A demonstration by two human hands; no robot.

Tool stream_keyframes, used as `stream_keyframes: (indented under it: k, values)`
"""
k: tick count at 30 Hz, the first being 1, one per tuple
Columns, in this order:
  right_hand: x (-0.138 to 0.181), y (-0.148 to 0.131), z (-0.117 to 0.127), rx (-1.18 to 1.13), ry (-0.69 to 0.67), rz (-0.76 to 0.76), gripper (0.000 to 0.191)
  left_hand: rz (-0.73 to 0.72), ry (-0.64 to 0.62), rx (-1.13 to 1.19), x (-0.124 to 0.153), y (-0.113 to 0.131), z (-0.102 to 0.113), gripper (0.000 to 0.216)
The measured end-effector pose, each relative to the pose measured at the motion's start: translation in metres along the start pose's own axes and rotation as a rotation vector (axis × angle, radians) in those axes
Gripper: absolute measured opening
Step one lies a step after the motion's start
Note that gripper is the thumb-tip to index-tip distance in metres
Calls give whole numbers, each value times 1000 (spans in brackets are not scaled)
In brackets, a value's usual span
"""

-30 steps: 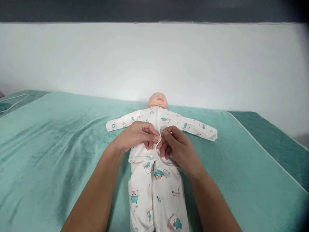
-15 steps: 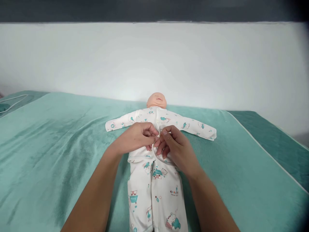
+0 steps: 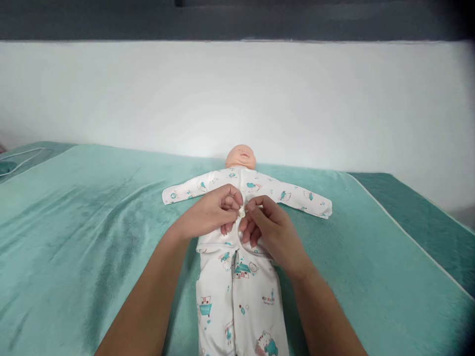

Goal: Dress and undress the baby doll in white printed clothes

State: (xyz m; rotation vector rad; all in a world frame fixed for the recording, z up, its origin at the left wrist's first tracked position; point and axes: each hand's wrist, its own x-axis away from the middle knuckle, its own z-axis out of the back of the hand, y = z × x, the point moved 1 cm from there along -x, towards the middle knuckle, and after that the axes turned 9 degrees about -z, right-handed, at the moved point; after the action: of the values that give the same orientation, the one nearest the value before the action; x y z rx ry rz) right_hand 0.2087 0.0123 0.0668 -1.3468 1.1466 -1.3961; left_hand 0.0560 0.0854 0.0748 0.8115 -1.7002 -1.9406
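A baby doll (image 3: 241, 156) lies on its back, head at the far end, dressed in a white printed top (image 3: 218, 179) and matching trousers (image 3: 256, 306). Both sleeves stretch out sideways. Over the middle of the chest, my left hand (image 3: 218, 207) pinches the top's front edge with thumb and forefinger. Close beside it, my right hand (image 3: 269, 222) pinches the facing edge in the same way. A small pale button or snap (image 3: 242, 212) shows between the fingertips. Whether it is fastened I cannot tell, as the fingers cover part of the placket.
A light green plush blanket (image 3: 111, 222) spreads beneath the doll, with darker green cloth (image 3: 419, 212) at the right. Behind stands a white wall (image 3: 237, 94). A white cord (image 3: 25, 160) lies at the far left edge.
My fingertips have drawn slightly apart, and the small pale fastener now shows between them. The doll has stayed in place; the view has tipped up a little.
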Motion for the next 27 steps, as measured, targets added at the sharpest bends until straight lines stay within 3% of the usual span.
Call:
stream_keyframes:
  k: [11,16,18,21,24,27]
  values:
    - [-3,3,1,-2,2,4,14,81,-79,103,3,1,3,15]
    - [-2,2,7,-114,12,33,14,125,-304,119,8,6,9,17]
    - [-1,-1,10,-118,27,70,15,121,-338,103,10,7,12,17]
    - [3,-5,13,-56,52,137,18,50,-189,85,14,2,14,17]
    - [8,-5,10,134,113,249,18,-64,152,87,27,-14,10,15]
    - [17,-2,1,491,84,445,15,-74,499,49,56,-37,0,14]
